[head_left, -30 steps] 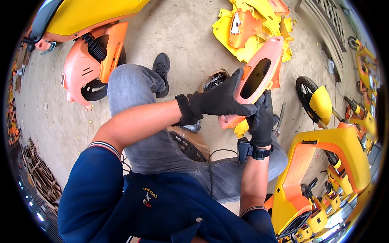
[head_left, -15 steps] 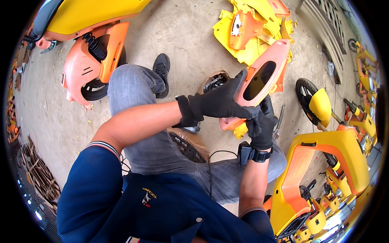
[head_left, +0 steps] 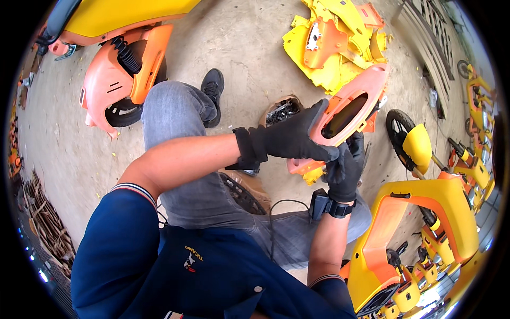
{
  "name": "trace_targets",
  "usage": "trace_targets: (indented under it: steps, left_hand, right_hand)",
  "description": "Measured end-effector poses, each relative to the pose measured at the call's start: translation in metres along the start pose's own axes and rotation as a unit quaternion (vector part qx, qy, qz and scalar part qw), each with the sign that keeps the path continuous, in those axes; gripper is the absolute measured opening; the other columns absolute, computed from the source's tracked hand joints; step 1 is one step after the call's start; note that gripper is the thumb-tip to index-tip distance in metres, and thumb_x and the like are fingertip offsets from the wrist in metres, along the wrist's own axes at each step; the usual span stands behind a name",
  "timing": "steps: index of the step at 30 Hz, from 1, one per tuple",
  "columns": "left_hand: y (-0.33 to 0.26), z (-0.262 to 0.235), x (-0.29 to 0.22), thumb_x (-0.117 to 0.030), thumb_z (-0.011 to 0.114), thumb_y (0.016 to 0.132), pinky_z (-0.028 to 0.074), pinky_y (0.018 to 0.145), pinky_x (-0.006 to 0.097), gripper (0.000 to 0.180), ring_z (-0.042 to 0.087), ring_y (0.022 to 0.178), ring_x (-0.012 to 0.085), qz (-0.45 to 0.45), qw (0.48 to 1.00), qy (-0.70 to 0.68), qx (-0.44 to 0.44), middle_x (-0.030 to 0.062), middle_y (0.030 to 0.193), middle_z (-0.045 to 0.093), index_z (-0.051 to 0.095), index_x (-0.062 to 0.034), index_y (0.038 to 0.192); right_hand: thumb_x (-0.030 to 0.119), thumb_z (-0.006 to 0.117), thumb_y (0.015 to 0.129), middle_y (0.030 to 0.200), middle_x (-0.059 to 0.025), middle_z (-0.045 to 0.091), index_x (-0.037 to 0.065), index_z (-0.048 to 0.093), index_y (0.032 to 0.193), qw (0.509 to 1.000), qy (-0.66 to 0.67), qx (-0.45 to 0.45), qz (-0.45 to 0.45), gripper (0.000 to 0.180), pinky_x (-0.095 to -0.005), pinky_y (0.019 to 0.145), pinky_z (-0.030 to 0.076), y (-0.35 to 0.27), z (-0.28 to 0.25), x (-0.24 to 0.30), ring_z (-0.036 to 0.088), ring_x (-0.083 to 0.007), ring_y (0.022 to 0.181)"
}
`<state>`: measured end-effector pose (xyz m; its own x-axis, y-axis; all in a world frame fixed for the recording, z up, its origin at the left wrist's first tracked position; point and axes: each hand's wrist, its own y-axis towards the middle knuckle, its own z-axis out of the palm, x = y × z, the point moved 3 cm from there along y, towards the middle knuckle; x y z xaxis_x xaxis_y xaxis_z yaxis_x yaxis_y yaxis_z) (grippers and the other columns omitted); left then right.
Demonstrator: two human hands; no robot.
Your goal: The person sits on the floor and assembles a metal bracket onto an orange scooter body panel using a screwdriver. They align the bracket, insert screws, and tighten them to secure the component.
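Seated person, both hands in black gloves, working an orange plastic cover panel (head_left: 348, 119) with a long dark opening in its face. Left hand (head_left: 292, 139) lies across the panel's lower left edge, fingers wrapped closed around it. Right hand (head_left: 345, 170) sits just under the panel's lower end, fingers curled shut against the underside; exact contact there is hidden by the left glove. Against the frame of a second ago the panel has tipped up and swung slightly right, its upper end now nearer the pile of yellow body parts (head_left: 332, 45) behind it; the left hand has slid along with it. Right of the panel: a small wheel with a yellow fender (head_left: 411, 143). Far left of the panel: an orange scooter body (head_left: 119, 74) on the concrete.
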<state>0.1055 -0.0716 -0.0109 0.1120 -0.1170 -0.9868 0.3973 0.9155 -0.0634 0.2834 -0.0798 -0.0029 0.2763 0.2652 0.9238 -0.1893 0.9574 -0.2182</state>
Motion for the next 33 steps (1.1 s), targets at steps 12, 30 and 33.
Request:
trace_targets:
  steps: [12, 30, 33]
  left_hand:
    - [0.001, 0.0, 0.005, -0.039, 0.085, 0.077, 0.024, 0.12, 0.04, 0.119, 0.027, 0.147, 0.0305, 0.01, 1.0, 0.019, 0.004, 0.0259, 0.157, 0.028, 0.011, 0.0091, 0.155]
    - [0.001, -0.003, -0.007, -0.04, 0.087, 0.074, 0.019, 0.122, 0.042, 0.125, 0.02, 0.151, 0.0334, 0.036, 0.998, 0.022, 0.037, 0.0293, 0.16, 0.019, 0.007, 0.0114, 0.155]
    - [0.002, -0.001, 0.003, -0.04, 0.087, 0.074, 0.019, 0.122, 0.042, 0.125, 0.019, 0.151, 0.0328, 0.045, 0.998, 0.025, 0.031, 0.0292, 0.16, 0.019, 0.006, 0.0115, 0.155]
  right_hand:
    - [0.004, 0.059, 0.089, 0.136, -0.0147, 0.057, -0.003, 0.042, 0.144, 0.999, -0.021, 0.019, 0.036, 0.058, -0.0334, 0.101, 0.049, 0.001, -0.009, 0.002, 0.06, -0.0216, 0.119]
    - [0.002, 0.065, 0.084, 0.136, -0.0135, 0.057, 0.0, 0.042, 0.145, 0.997, -0.074, 0.021, 0.028, 0.065, -0.033, 0.096, 0.053, -0.003, -0.006, 0.009, 0.061, -0.0221, 0.118]
    - [0.001, 0.066, 0.084, 0.136, -0.0136, 0.057, 0.0, 0.042, 0.145, 0.998, -0.042, 0.026, 0.031, 0.065, -0.0336, 0.097, 0.053, -0.001, -0.007, 0.007, 0.061, -0.0225, 0.119]
